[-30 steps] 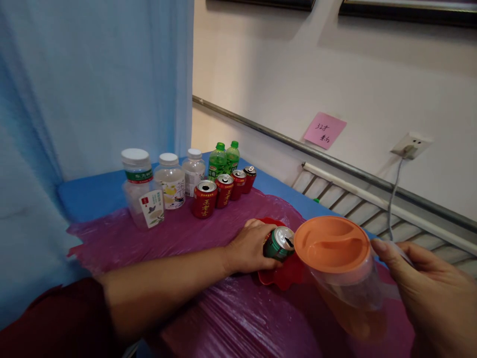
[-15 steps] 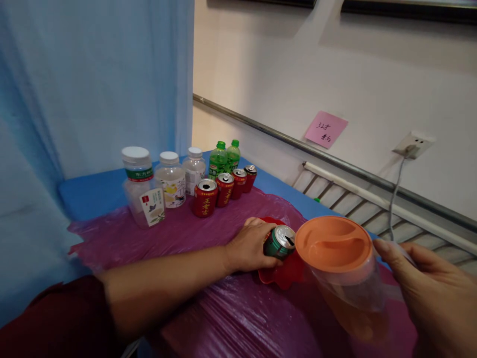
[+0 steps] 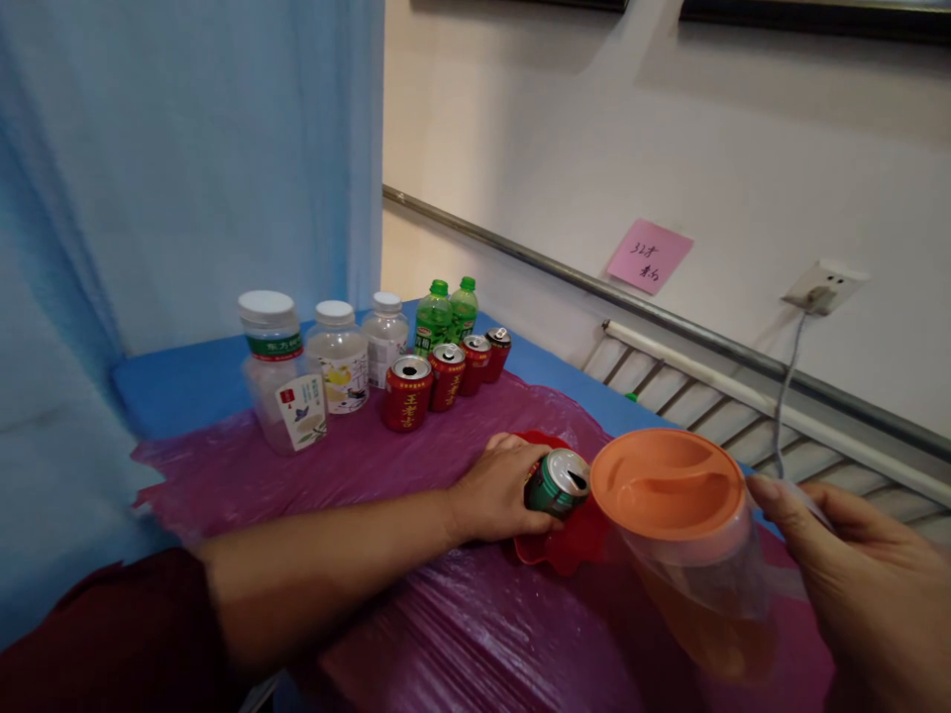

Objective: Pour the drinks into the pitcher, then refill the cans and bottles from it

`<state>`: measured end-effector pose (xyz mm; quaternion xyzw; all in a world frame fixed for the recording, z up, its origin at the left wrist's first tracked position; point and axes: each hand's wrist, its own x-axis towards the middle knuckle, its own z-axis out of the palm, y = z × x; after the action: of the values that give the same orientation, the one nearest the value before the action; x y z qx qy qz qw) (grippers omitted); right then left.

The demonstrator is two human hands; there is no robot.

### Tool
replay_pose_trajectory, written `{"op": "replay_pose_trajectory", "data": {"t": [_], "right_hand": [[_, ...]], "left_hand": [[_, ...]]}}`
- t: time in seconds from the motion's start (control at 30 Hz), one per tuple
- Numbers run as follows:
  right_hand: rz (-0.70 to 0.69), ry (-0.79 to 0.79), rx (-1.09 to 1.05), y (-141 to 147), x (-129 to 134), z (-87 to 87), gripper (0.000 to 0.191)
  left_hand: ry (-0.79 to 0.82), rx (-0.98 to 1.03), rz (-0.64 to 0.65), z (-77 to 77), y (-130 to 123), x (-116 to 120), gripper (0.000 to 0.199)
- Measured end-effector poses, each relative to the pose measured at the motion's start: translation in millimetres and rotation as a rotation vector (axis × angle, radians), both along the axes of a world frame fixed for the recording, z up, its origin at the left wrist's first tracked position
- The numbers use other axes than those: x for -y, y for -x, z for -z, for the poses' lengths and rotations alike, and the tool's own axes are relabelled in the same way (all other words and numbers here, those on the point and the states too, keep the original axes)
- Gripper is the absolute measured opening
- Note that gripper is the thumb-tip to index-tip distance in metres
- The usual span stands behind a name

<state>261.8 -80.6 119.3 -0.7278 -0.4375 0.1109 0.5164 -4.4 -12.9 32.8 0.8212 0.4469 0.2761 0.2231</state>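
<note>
In the head view, the person's left hand [image 3: 494, 495] is partly closed, with its fingers and thumb wrapped around a green can [image 3: 557, 485]. The can leans slightly toward the pitcher, its opened silver top facing up, over a red scalloped dish [image 3: 569, 555]; the hand hides its base, so I cannot tell whether it touches the dish.

The right hand [image 3: 866, 574] is closed on the handle [image 3: 815, 507] of a clear pitcher [image 3: 698, 584] with an orange lid [image 3: 665, 485]. The pitcher is tilted toward the can, the lid's edge right beside the can's rim. There seems to be an amber liquid inside, though the dim light makes that uncertain.

Beyond the left hand, 4 red cans [image 3: 407, 396] stand in a slanting row. Behind them are 2 green bottles [image 3: 433, 322] and, further left, 3 clear containers [image 3: 271, 386] with white caps. Purple plastic sheeting [image 3: 461, 624] covers part of the blue table [image 3: 178, 381]. A pink note [image 3: 650, 255] is on the wall [image 3: 535, 149].
</note>
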Motion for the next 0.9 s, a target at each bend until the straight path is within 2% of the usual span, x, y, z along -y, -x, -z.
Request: {"op": "replay_pose_trajectory", "data": {"t": [0.13,0.9], "right_hand": [[-0.008,0.012,0.051,-0.1,1.0,-2.3,0.044],[0.032,-0.001,0.003,2.6,3.6,-6.7,0.040]], "left_hand": [[-0.003,-0.005,0.017,-1.5,-0.5,0.8,0.068],[0.004,-0.019,0.014,1.5,0.0,-0.3,0.068]]}}
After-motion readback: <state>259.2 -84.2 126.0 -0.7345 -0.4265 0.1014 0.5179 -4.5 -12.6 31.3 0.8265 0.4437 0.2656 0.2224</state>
